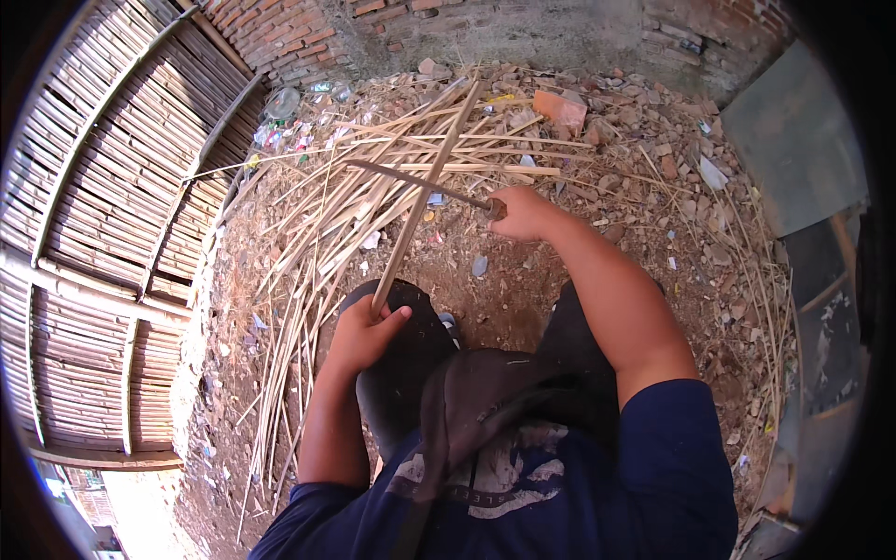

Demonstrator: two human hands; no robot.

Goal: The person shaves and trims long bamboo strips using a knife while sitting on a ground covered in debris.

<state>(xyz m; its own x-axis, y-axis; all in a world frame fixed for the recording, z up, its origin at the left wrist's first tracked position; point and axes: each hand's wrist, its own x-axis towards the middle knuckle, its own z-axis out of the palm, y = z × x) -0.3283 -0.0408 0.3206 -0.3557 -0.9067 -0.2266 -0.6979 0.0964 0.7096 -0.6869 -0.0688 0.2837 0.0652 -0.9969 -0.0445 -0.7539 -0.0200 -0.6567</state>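
My left hand is closed round the near end of a long bamboo strip, above my left knee. The strip slants up and away to the right, over the pile. In my right hand is the handle of a machete with a long, dark, narrow blade. Its blade points left and crosses the strip about midway; whether the two touch, I cannot tell. Beneath them lies a heap of split bamboo strips, pale and loosely crossed.
A bamboo slat wall stands at the left, a brick wall at the far side. Broken brick rubble and litter cover the ground. Grey panels lean at the right. More thin strips lie along the right side.
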